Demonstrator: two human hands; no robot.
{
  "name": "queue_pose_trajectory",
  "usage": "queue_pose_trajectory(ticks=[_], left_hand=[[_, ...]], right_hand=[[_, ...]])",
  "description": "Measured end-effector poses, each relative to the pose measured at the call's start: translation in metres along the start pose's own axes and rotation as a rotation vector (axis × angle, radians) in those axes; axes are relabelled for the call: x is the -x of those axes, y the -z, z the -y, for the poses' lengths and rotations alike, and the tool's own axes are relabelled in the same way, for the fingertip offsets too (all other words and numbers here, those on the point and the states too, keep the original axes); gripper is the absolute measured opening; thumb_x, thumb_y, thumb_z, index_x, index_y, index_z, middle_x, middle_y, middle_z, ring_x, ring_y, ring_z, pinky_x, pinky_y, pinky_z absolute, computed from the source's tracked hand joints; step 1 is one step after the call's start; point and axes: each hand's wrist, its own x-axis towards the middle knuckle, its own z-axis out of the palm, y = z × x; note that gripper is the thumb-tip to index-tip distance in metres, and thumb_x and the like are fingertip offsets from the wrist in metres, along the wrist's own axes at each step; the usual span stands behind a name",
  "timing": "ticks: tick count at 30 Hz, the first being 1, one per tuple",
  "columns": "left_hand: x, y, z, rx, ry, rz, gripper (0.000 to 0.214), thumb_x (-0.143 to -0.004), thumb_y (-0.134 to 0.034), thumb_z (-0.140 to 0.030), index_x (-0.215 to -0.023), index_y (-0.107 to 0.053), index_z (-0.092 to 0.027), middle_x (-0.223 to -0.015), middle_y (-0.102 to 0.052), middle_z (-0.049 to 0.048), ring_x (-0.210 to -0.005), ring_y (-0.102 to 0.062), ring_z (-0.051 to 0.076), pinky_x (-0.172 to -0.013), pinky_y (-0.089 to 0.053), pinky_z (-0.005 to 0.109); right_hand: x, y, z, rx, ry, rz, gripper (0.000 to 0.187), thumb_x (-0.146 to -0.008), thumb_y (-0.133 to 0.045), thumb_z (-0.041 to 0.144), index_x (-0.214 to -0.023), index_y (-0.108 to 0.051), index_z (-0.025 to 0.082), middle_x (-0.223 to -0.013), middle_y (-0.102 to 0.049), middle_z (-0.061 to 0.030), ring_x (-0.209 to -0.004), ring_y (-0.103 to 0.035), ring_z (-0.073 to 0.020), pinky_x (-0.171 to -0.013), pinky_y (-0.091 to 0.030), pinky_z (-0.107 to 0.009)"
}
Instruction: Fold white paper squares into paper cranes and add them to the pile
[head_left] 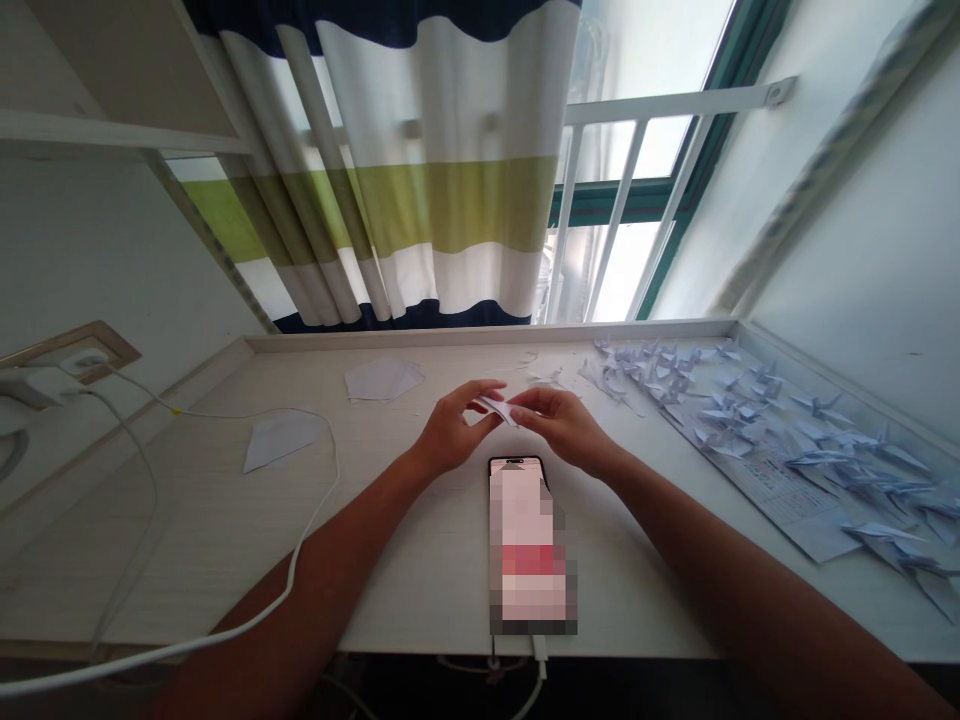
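Between my two hands, above the middle of the desk, is a small piece of folded white paper. My left hand pinches its left side between thumb and fingers. From the other side, my right hand grips the right end with thumb and forefinger. The fingers hide part of the folds. Just below the hands lies a phone with its screen up, partly blurred. Many folded paper cranes lie in a spread on the right side of the desk.
White paper sheets lie at the back left, with another sheet nearer. Paper scraps sit behind my right hand. A white cable runs from the wall socket across my left forearm. Printed paper lies under the cranes.
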Motion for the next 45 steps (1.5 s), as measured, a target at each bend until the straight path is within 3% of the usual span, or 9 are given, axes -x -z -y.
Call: queue_pose_trajectory(ticks=[3,8,15,21,26,30,34,40,45], left_hand=[[-0.001,-0.003,0.002,0.202,0.092,0.013,0.054,-0.085,-0.081,-0.029,-0.134,-0.061,-0.021,-0.113,-0.076,0.0098,-0.106,-0.072,0.023,-0.096,-0.056,0.04],[-0.002,-0.004,0.002,0.456,0.233,0.053,0.056,-0.083,-0.084,-0.035,-0.131,-0.059,-0.019,-0.105,-0.077,0.0092,-0.099,-0.074,0.023,-0.094,-0.054,0.04],[-0.006,0.002,-0.008,0.453,0.286,-0.052,0.047,-0.076,-0.088,-0.035,-0.118,-0.073,-0.018,-0.084,-0.065,-0.0008,-0.082,-0.063,0.014,-0.08,-0.052,0.03],[-0.005,-0.001,-0.006,0.527,0.327,-0.044,0.037,-0.075,-0.09,-0.032,-0.104,-0.074,-0.016,-0.082,-0.067,-0.0003,-0.08,-0.062,0.013,-0.079,-0.051,0.029],[-0.005,-0.002,-0.013,0.629,0.395,-0.077,0.057,-0.073,-0.092,-0.029,-0.122,-0.064,-0.02,-0.095,-0.073,0.0022,-0.088,-0.069,0.017,-0.082,-0.054,0.032],[-0.003,-0.006,-0.019,0.71,0.442,-0.061,0.075,-0.071,-0.094,-0.025,-0.134,-0.054,-0.021,-0.105,-0.077,0.0076,-0.098,-0.073,0.021,-0.09,-0.054,0.036],[-0.002,-0.007,-0.021,0.711,0.416,-0.046,0.085,-0.07,-0.093,-0.022,-0.143,-0.049,-0.023,-0.112,-0.078,0.0098,-0.104,-0.075,0.024,-0.093,-0.055,0.039],[-0.003,-0.001,-0.017,0.672,0.388,-0.024,0.091,-0.071,-0.092,-0.027,-0.148,-0.044,-0.027,-0.115,-0.078,0.0096,-0.104,-0.075,0.025,-0.09,-0.058,0.039],[-0.004,-0.001,-0.014,0.63,0.36,-0.07,0.086,-0.07,-0.091,-0.028,-0.145,-0.048,-0.027,-0.112,-0.078,0.0079,-0.096,-0.075,0.022,-0.086,-0.059,0.036]], right_hand=[[-0.001,0.0,0.002,-0.095,-0.033,-0.024,0.032,-0.079,-0.083,0.048,-0.09,-0.079,0.019,-0.093,-0.077,-0.007,-0.087,-0.069,-0.0227,-0.086,-0.054,-0.041],[0.0,-0.001,0.005,-0.163,-0.033,-0.042,0.034,-0.077,-0.084,0.051,-0.082,-0.076,0.019,-0.088,-0.074,-0.0045,-0.082,-0.065,-0.0194,-0.084,-0.051,-0.037],[-0.003,0.004,-0.001,-0.25,-0.01,-0.189,0.041,-0.075,-0.085,0.057,-0.085,-0.07,0.02,-0.083,-0.072,-0.0031,-0.08,-0.065,-0.0186,-0.08,-0.051,-0.036],[-0.005,0.002,-0.008,-0.165,-0.019,-0.214,0.047,-0.075,-0.083,0.063,-0.086,-0.066,0.02,-0.081,-0.074,-0.0053,-0.077,-0.069,-0.022,-0.078,-0.055,-0.04],[-0.002,-0.003,-0.005,-0.072,0.042,-0.276,0.041,-0.082,-0.078,0.06,-0.088,-0.066,0.021,-0.086,-0.074,-0.006,-0.079,-0.068,-0.0219,-0.076,-0.055,-0.039],[0.001,-0.007,0.0,-0.034,0.074,-0.269,0.037,-0.085,-0.077,0.056,-0.089,-0.066,0.021,-0.087,-0.073,-0.0056,-0.081,-0.067,-0.022,-0.076,-0.055,-0.039],[0.001,-0.004,0.004,-0.204,0.062,-0.256,0.038,-0.081,-0.08,0.056,-0.09,-0.067,0.021,-0.086,-0.072,-0.0037,-0.08,-0.065,-0.0197,-0.078,-0.054,-0.037],[0.001,0.003,0.009,-0.346,-0.065,-0.01,0.045,-0.074,-0.086,0.056,-0.098,-0.076,0.019,-0.102,-0.078,-0.0092,-0.092,-0.071,-0.0249,-0.085,-0.057,-0.041],[0.003,-0.001,0.005,-0.358,-0.071,-0.054,0.04,-0.072,-0.09,0.048,-0.099,-0.078,0.021,-0.101,-0.079,-0.0082,-0.089,-0.073,-0.0268,-0.081,-0.06,-0.044]])
